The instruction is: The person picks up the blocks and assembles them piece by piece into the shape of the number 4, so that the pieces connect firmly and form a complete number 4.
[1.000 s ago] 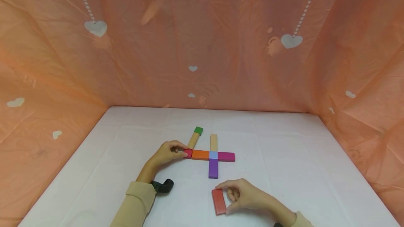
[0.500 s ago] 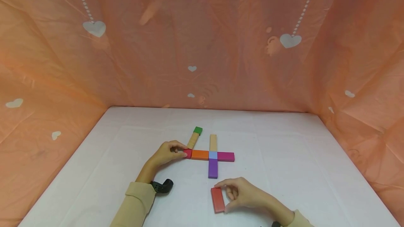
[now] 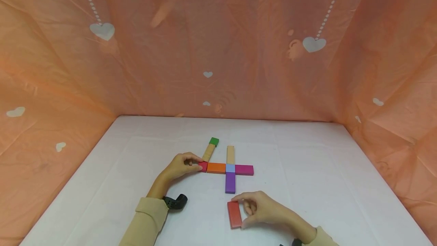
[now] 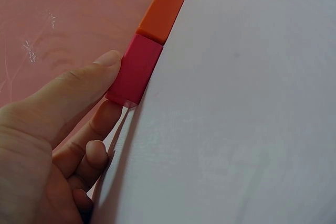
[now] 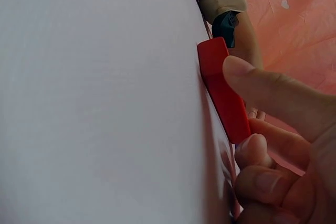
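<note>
My left hand [image 3: 181, 165] pinches the crimson block [image 4: 135, 69] at the left end of a flat row; its thumb lies along one side and a finger touches the end face. An orange block [image 3: 216, 168] adjoins it, then a light blue square [image 3: 230, 168] and a magenta block [image 3: 244, 170]. From the light blue square a purple block [image 3: 230, 183] extends toward me and a bare wood block [image 3: 230, 155] extends away. Nearer to me, my right hand [image 3: 263, 209] holds a red block [image 3: 234, 215] between thumb and index finger at its two short ends, its other fingers curled.
A second bare wood block [image 3: 209, 152] slants away behind the crimson one, with a green block [image 3: 214, 141] at its far end. All lies on a white-covered table [image 3: 307, 170]. Orange curtains [image 3: 164, 67] with white hearts enclose its back and sides.
My right hand has moved slightly away from me and to the left with the red block, bringing it closer to the purple block. My left hand has stayed in place.
</note>
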Motion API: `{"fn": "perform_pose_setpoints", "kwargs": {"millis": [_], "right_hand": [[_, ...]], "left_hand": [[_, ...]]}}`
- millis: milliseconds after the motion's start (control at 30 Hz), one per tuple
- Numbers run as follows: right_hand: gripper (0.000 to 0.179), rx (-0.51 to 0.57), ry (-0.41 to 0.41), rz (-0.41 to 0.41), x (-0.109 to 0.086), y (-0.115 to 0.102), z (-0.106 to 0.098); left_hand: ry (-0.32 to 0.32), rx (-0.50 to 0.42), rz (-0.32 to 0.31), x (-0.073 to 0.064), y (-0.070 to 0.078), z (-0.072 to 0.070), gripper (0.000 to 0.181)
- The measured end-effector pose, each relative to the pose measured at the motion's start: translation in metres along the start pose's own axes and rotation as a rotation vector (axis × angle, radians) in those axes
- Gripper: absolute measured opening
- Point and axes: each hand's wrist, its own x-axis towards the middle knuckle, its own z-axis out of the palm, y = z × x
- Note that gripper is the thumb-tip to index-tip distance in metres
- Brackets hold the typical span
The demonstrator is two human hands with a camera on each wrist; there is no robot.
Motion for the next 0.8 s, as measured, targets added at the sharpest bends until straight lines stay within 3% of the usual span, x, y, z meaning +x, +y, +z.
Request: {"fn": "perform_pose_setpoints", "kwargs": {"millis": [800], "right_hand": [[0.054,-0.014,0.017,-0.021,0.0064,0.0069,0.0005]], "left_hand": [[-0.003,0.012,0.023,-0.0002,0.0008,-0.0016,0.026]]}}
